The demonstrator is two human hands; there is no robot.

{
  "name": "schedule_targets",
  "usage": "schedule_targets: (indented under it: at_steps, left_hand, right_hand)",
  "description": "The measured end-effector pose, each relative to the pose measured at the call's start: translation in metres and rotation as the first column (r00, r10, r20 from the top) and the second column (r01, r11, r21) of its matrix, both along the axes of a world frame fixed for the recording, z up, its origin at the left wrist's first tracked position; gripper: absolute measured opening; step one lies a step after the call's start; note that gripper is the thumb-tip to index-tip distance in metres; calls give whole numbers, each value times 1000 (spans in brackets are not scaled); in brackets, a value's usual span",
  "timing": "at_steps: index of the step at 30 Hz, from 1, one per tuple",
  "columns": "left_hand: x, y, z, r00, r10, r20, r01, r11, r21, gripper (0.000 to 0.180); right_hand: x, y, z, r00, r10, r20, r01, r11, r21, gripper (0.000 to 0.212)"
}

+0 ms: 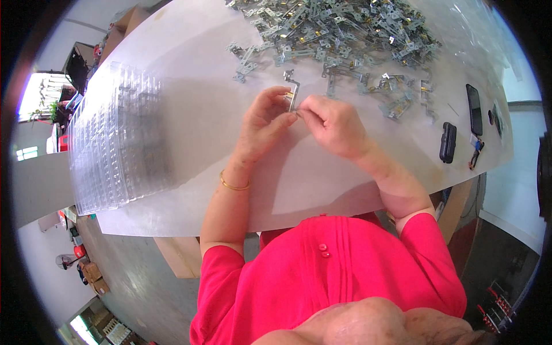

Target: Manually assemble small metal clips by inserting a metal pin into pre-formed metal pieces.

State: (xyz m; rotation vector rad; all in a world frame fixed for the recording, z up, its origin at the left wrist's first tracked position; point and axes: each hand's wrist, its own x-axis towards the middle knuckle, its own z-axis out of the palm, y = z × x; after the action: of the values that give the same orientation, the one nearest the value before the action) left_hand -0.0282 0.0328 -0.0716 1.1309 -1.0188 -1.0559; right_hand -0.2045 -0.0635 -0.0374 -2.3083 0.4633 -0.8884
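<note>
Between my hands a small metal bracket (295,95) stands nearly upright, with a bent tab at its top and a brassy bit on its side. My left hand (265,118) grips it between thumb and fingers. From the right, my right hand (336,125) pinches at its lower end with thumb and forefinger pressed together; whether a small part sits in that pinch is hidden. A large heap of similar metal brackets (345,29) spreads beyond my hands, with several loose ones at its near edge.
Stacked clear plastic trays (118,138) stand on the left of the white table (195,201). To the right lie a phone (474,109), a black case (448,142) and a small keyring-like item (476,154). Clear plastic film (471,34) covers the far right corner.
</note>
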Motion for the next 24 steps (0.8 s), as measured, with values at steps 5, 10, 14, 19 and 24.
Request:
schedule_targets:
  at_steps: [5,10,14,19,24]
  left_hand:
    - [1,-3,12,997,4,-83,-1,999,33,41]
    - [6,6,18,931,-222,-290,252,965,68,34]
    - [-1,2,17,869,-345,-355,382,924,37,37]
    - [-9,9,7,945,-154,-287,176,983,53,19]
    - [-13,10,17,902,83,423,-49,995,-91,20]
  right_hand:
    - [-4,-11,5,990,-134,42,114,942,314,8]
    - [11,-15,-8,943,-112,314,-45,891,452,8]
    - [1,-9,2,977,-87,193,-28,849,528,6]
    - [3,-5,-14,974,-131,185,32,887,460,7]
    - [5,-8,-16,968,-188,166,75,849,523,9]
